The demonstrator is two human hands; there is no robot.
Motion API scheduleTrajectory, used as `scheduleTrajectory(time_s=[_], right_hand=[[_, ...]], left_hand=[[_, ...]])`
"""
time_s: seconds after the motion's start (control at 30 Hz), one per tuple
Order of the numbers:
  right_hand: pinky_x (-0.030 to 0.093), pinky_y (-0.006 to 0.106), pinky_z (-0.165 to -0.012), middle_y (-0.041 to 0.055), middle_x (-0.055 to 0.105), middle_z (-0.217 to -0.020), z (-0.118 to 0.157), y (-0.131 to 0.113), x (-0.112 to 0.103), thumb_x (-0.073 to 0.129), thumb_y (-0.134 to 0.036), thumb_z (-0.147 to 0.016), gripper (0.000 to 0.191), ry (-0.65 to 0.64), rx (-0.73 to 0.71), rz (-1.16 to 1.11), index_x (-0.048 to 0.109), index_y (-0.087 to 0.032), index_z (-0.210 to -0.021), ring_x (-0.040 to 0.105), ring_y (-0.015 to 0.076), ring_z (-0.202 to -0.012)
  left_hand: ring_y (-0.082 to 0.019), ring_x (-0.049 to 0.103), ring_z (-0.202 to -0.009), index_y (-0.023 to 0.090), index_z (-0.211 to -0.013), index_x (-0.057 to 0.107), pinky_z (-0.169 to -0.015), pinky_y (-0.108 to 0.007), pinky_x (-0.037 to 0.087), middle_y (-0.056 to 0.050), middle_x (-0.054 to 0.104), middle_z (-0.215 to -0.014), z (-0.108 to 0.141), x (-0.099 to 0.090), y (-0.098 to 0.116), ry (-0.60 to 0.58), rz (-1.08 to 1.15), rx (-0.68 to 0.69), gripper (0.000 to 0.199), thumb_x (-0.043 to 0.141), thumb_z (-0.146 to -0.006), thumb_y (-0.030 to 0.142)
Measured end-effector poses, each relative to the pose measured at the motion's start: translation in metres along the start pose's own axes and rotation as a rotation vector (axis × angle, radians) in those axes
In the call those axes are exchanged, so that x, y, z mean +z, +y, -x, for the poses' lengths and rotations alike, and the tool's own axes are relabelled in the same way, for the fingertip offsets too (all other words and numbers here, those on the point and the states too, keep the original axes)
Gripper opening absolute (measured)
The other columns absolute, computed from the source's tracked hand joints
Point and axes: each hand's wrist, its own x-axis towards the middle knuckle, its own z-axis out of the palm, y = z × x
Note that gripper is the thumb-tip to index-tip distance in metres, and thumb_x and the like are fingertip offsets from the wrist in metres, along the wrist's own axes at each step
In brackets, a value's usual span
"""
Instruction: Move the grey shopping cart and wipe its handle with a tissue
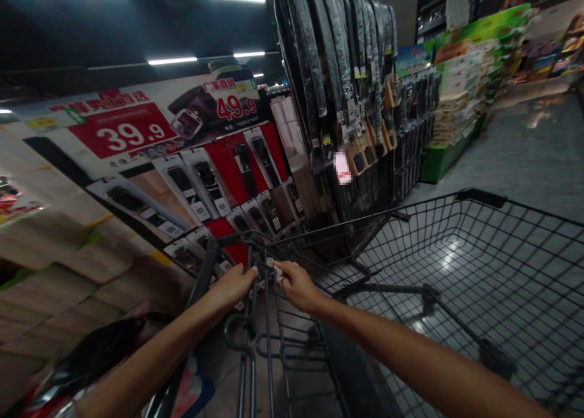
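A black wire shopping cart [460, 235] spreads across the right side of the view. Close to me stands a black metal wire frame [269, 357], and both of my hands are at its top edge. My left hand [233, 284] is closed on an upright wire of it, thumb toward the middle. Just to the right, my right hand [296, 285] has its fingers curled around the frame's top wires, against a small pale piece [276, 269]. The fingers partly cover that piece, so its kind does not show. A small gap separates the two hands.
Ahead is a belt display [214, 181] with packaged belts under a price sign [132, 129]. Plastic-wrapped belts [337, 47] hang beside it. Stacked boxes [460, 95] stand on a green base at the right, along a grey aisle floor [524, 138]. Blurred pale packages [50, 284] lie left.
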Motion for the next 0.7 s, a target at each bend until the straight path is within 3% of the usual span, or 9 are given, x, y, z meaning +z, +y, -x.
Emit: scheduleTrajectory(time_s=[0.07,0.17,0.3,0.43,0.57,0.7], right_hand=[[0.039,0.029,-0.094,0.0049,0.067,-0.109,0.004,0.007,-0.002,0.044,-0.001,-0.076,0.048,-0.073,0.011,0.074,0.062,-0.019,-0.117,0.057,0.0176,-0.101],[0.04,0.027,-0.088,0.0073,0.069,-0.101,0.013,0.022,-0.009,0.046,-0.001,-0.079,0.037,-0.143,0.091,0.213,0.067,-0.017,-0.105,0.057,0.0186,-0.096],[0.039,0.027,-0.085,0.0118,0.068,-0.095,0.026,0.046,-0.016,0.047,-0.003,-0.082,0.027,-0.22,0.178,0.358,0.069,-0.011,-0.096,0.057,0.0197,-0.092],[0.037,0.026,-0.084,0.0114,0.068,-0.093,0.034,0.061,-0.017,0.047,-0.005,-0.084,0.026,-0.254,0.187,0.436,0.069,-0.011,-0.096,0.056,0.0187,-0.092],[0.037,0.025,-0.081,0.014,0.069,-0.093,0.031,0.062,-0.015,0.049,-0.003,-0.081,0.024,-0.253,0.236,0.497,0.071,-0.01,-0.089,0.058,0.0196,-0.092],[0.037,0.023,-0.069,0.0127,0.071,-0.086,0.021,0.053,-0.015,0.05,-0.006,-0.08,0.024,-0.162,0.436,0.419,0.073,-0.011,-0.084,0.062,0.0175,-0.079]], left_hand=[[-0.024,0.068,-0.07,0.015,-0.08,0.058,-0.064,-0.031,0.052,-0.01,0.068,-0.074,-0.003,0.011,0.002,-0.079,0.09,-0.089,0.028,0.036,-0.084,0.033],[-0.018,0.061,-0.048,0.011,-0.104,0.048,-0.047,-0.028,0.047,-0.007,0.063,-0.069,0.001,0.023,0.004,-0.102,0.244,-0.184,0.032,0.03,-0.089,0.033],[-0.015,0.05,-0.035,0.01,-0.115,0.039,-0.035,-0.025,0.037,0.001,0.055,-0.058,0.006,0.026,0.005,-0.149,0.28,-0.216,0.035,0.027,-0.092,0.034],[-0.013,0.048,-0.035,0.011,-0.112,0.04,-0.035,-0.023,0.036,0.004,0.05,-0.055,0.005,0.025,0.005,-0.156,0.275,-0.218,0.031,0.028,-0.092,0.032],[-0.013,0.046,-0.035,0.011,-0.106,0.045,-0.038,-0.023,0.037,0.005,0.047,-0.05,0.006,0.025,0.006,-0.106,0.224,-0.186,0.029,0.031,-0.091,0.032],[-0.015,0.051,-0.041,0.013,-0.093,0.054,-0.046,-0.026,0.041,0.001,0.054,-0.055,0.005,0.022,0.008,-0.073,0.143,-0.123,0.028,0.033,-0.09,0.032]])
